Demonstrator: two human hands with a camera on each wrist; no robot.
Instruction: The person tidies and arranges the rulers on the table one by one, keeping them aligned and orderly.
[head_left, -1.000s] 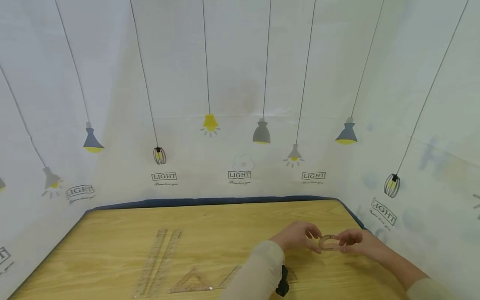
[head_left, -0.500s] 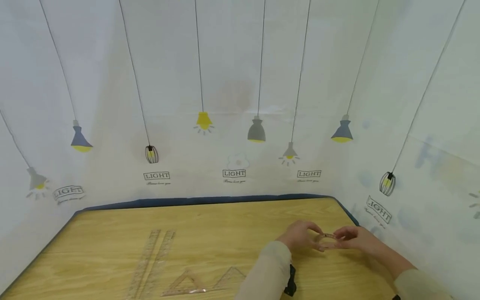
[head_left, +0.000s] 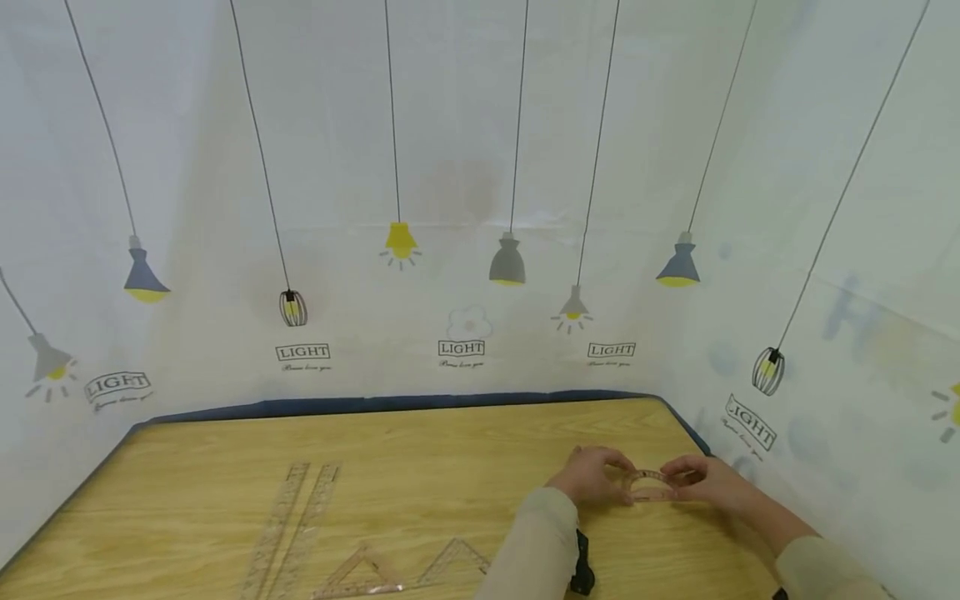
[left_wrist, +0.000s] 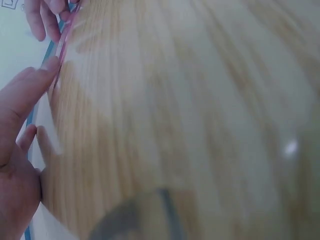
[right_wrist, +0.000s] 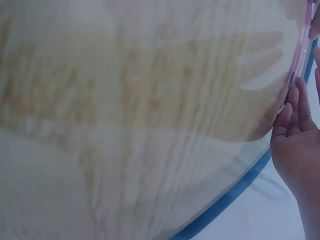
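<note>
A small clear protractor [head_left: 651, 496] with a pinkish tint is at the right of the table, its arc toward the far side in the head view. My left hand [head_left: 592, 475] holds its left end, and my right hand [head_left: 701, 481] pinches the opposite end. Seen edge-on in the left wrist view, the protractor [left_wrist: 64, 42] is a thin pink strip low over the wood, with left fingertips [left_wrist: 50, 64] on it. In the right wrist view, fingertips of my right hand [right_wrist: 297, 125] meet the end of the pink strip [right_wrist: 298, 57].
Two clear rulers [head_left: 279, 517] lie side by side at the left of the wooden table [head_left: 450, 467]. Two clear set squares [head_left: 360, 589] lie near the front, the right one partly behind my left sleeve [head_left: 528, 542]. A lamp-printed wall sheet [head_left: 420, 125] rises behind and beside the table.
The left fingers have moved in onto the protractor's left end. The protractor tipped flatter, then back so its arc shows again. The head view has turned slightly right.
</note>
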